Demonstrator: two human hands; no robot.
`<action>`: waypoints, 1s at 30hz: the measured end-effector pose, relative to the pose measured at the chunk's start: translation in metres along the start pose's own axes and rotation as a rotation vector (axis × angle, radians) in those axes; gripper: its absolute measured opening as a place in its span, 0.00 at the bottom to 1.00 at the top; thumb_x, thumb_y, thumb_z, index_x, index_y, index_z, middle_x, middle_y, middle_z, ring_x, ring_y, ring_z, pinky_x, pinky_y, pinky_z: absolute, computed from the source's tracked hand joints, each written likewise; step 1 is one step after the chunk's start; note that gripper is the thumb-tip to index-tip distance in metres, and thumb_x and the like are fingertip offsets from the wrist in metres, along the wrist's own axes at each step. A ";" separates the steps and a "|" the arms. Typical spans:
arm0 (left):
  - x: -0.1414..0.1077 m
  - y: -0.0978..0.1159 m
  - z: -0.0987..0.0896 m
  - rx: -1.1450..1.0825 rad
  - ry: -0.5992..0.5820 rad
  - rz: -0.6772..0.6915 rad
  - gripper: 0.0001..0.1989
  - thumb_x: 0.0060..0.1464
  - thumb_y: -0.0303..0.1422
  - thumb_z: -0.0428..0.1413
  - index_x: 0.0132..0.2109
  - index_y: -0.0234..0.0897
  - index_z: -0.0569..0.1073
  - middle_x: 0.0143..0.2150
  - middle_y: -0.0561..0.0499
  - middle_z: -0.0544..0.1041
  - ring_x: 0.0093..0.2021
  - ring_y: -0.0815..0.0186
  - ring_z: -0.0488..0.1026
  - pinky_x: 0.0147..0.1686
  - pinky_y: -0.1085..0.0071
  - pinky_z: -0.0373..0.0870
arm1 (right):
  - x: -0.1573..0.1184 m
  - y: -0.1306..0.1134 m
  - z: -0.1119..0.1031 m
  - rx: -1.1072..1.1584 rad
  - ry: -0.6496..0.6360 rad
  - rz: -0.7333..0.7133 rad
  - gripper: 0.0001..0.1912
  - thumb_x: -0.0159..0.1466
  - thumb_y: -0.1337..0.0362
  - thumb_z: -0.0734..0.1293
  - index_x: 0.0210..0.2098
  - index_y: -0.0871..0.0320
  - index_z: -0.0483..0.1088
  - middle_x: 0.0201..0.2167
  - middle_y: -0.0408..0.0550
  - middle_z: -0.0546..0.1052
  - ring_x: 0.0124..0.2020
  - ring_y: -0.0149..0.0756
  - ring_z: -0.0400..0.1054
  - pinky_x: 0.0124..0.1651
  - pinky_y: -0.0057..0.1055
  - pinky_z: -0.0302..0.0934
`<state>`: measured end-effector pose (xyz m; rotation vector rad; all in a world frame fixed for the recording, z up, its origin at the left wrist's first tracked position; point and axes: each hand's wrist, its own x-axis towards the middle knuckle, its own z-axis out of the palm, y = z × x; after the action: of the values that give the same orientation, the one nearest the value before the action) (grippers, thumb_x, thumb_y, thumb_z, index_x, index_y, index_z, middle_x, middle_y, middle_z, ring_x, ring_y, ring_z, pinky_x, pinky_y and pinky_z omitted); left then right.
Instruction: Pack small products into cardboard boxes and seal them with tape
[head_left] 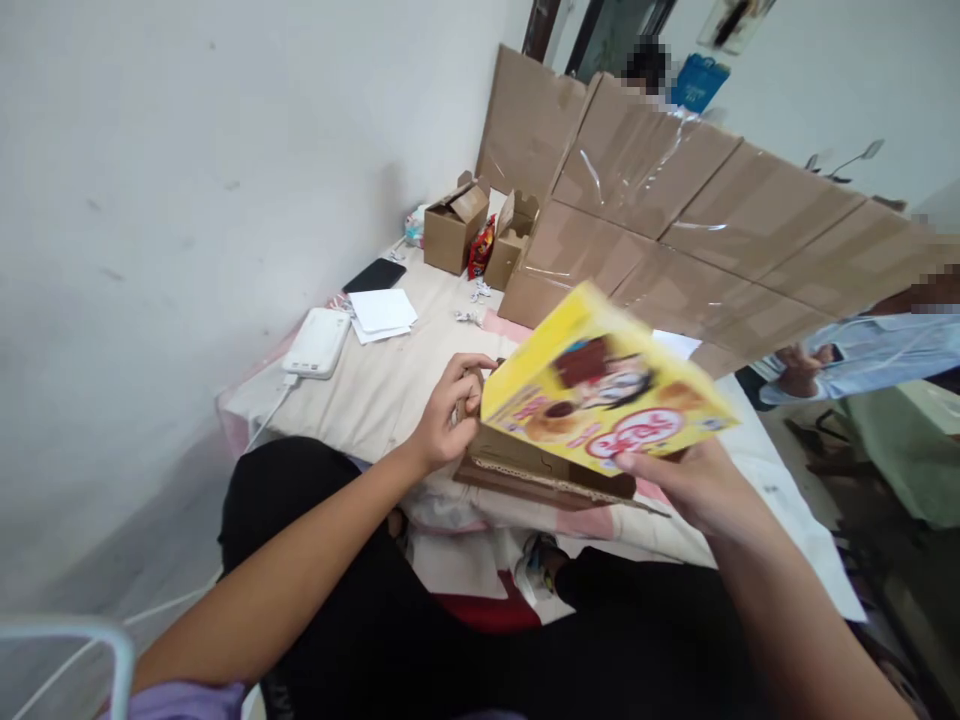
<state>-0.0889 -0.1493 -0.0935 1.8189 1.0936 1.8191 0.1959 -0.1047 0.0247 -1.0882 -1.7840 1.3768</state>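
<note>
A yellow printed snack box (555,405), tilted and slightly blurred, is gripped at its lower right edge by my right hand (694,478), thumb on the front face. Below it an open cardboard box (525,482) sits near the front edge of the cloth-covered surface. The snack box hides most of that carton's opening. My left hand (448,415) is at the carton's left side, its fingers curled against the wall and the index finger reaching toward the back corner.
A white power bank (316,343) with a cable, white paper cards (381,312) and a black phone (375,275) lie left. Behind stand two small cardboard boxes (452,240) and a red packet (481,250). A tall cardboard partition (660,240) stands right; another person's hand (799,365) is beyond.
</note>
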 end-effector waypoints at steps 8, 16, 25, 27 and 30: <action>-0.001 -0.007 0.014 -0.030 0.081 -0.061 0.10 0.42 0.27 0.49 0.30 0.41 0.54 0.52 0.40 0.70 0.56 0.52 0.69 0.52 0.54 0.69 | -0.001 0.014 -0.015 -0.436 0.021 -0.065 0.29 0.55 0.54 0.81 0.52 0.56 0.76 0.51 0.57 0.82 0.50 0.55 0.79 0.51 0.50 0.78; -0.001 -0.006 0.011 -0.022 0.046 -0.007 0.11 0.43 0.25 0.49 0.31 0.41 0.53 0.52 0.40 0.69 0.54 0.53 0.69 0.51 0.54 0.69 | 0.007 0.035 -0.008 -0.419 -0.113 0.003 0.37 0.56 0.50 0.79 0.60 0.54 0.67 0.57 0.59 0.77 0.58 0.53 0.74 0.58 0.51 0.74; -0.007 -0.006 0.014 -0.018 0.073 0.068 0.07 0.61 0.37 0.51 0.41 0.40 0.63 0.59 0.38 0.66 0.63 0.50 0.65 0.59 0.49 0.67 | -0.007 0.037 -0.003 -0.805 -0.085 -0.382 0.08 0.69 0.59 0.67 0.43 0.50 0.78 0.50 0.51 0.81 0.49 0.48 0.77 0.54 0.50 0.73; -0.008 -0.008 0.015 -0.049 0.104 0.115 0.19 0.64 0.48 0.51 0.53 0.40 0.64 0.64 0.36 0.62 0.68 0.48 0.61 0.61 0.47 0.67 | -0.013 0.038 -0.006 -0.783 0.188 -0.553 0.07 0.67 0.61 0.68 0.43 0.49 0.78 0.47 0.51 0.81 0.50 0.51 0.76 0.55 0.53 0.70; -0.009 -0.010 0.011 -0.057 -0.051 0.224 0.32 0.63 0.59 0.49 0.63 0.41 0.63 0.62 0.35 0.68 0.65 0.48 0.68 0.59 0.48 0.71 | -0.015 0.055 -0.020 -0.619 0.682 -0.760 0.05 0.67 0.61 0.68 0.40 0.49 0.78 0.37 0.51 0.79 0.43 0.51 0.75 0.50 0.53 0.69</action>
<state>-0.0804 -0.1463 -0.1083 2.0106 0.8398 1.8921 0.2323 -0.1027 -0.0237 -0.8507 -1.8012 -0.0239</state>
